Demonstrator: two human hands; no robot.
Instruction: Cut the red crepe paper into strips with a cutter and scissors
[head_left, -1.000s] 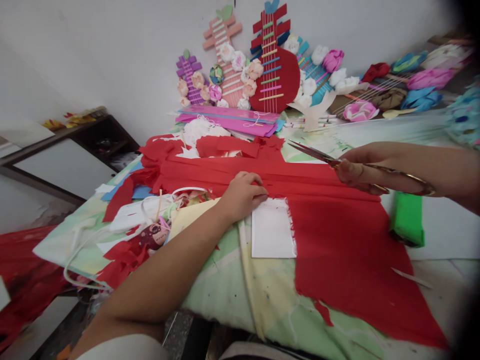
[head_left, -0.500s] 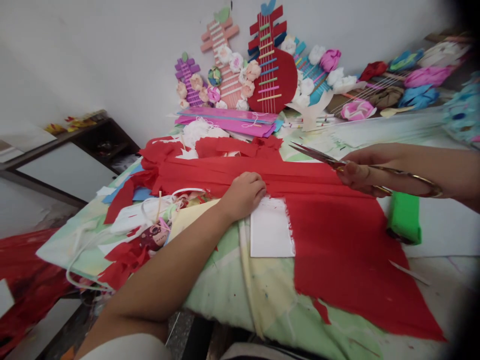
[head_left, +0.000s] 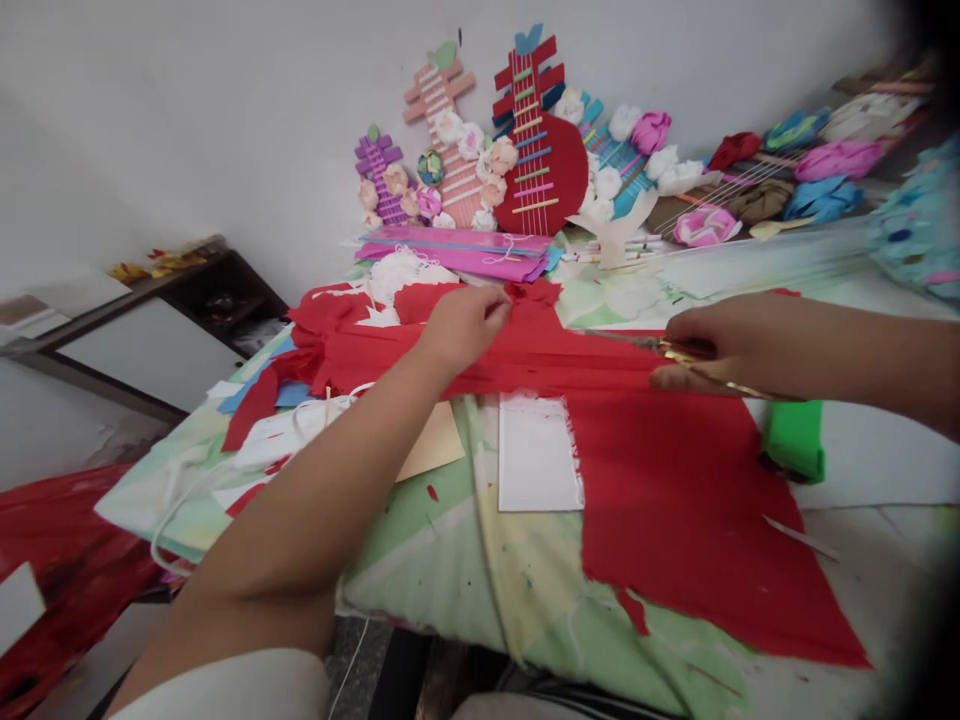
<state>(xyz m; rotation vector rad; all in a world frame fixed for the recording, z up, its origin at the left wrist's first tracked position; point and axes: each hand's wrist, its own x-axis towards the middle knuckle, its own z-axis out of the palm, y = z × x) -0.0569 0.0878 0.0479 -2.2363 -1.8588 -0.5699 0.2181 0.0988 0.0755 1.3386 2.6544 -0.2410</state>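
My right hand [head_left: 712,345] is wrapped around a pair of gold-handled scissors [head_left: 679,352] at the right of the table. Their blades point left and lie along the far edge of a long folded red strip, which looks like crepe paper or cloth [head_left: 420,362]. My left hand [head_left: 469,325] is closed over the strip's far edge, and its fingertips are too hidden to show what they pinch. A wide flat red sheet [head_left: 675,520] spreads below the strip on the right. Against its left side lies a white rectangular card [head_left: 536,455] with a ragged red edge.
A bright green block [head_left: 799,440] sits right of the red sheet. Red scraps, white yarn [head_left: 409,268] and a cream paper [head_left: 431,445] lie on the left. Handmade instrument-shaped crafts with paper flowers, among them a red one [head_left: 555,175], lean on the back wall.
My left hand has moved from the strip's near edge to its far edge. My right hand has shifted slightly left, and the scissors have come down onto the red strip.
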